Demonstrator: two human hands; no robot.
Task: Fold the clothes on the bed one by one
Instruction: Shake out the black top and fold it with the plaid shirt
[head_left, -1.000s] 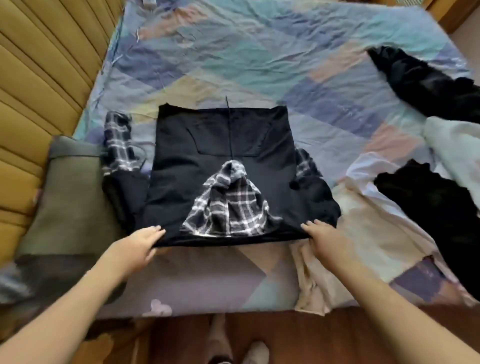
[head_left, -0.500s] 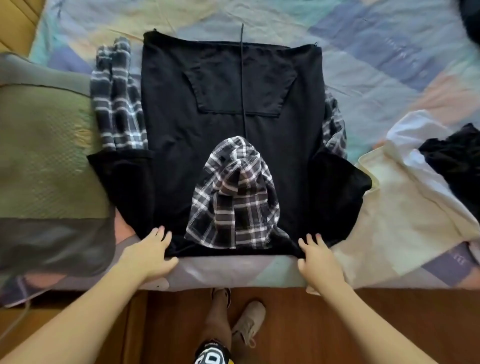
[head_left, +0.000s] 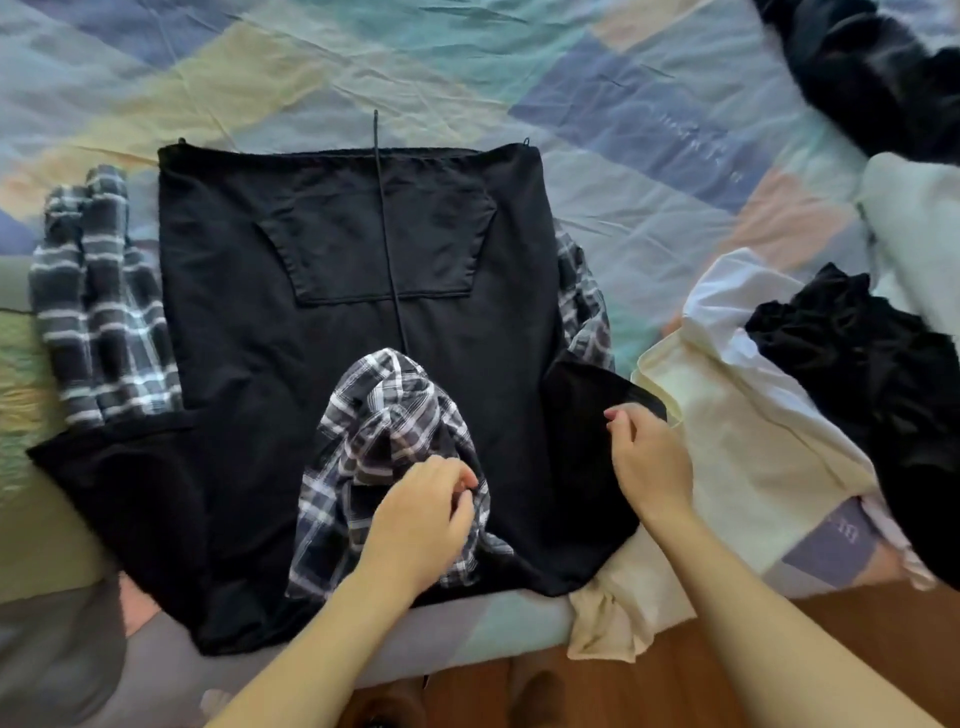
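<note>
Black hoodie is spread flat on the quilt, hem at the far end, soft matte knit with a trapezoid pouch pocket and a thin cord running down the middle. The hood is flopped onto the chest, lined in crumpled grey-white plaid, and the sleeves are the same plaid below the black shoulders.

Left hand sits on the hood with fingers curled, pinching the plaid lining. Right hand rests on the black shoulder, fingers loosely bent; can't tell if it's actually gripping.

Rumpled cream cloth just beside the hoodie.
</note>
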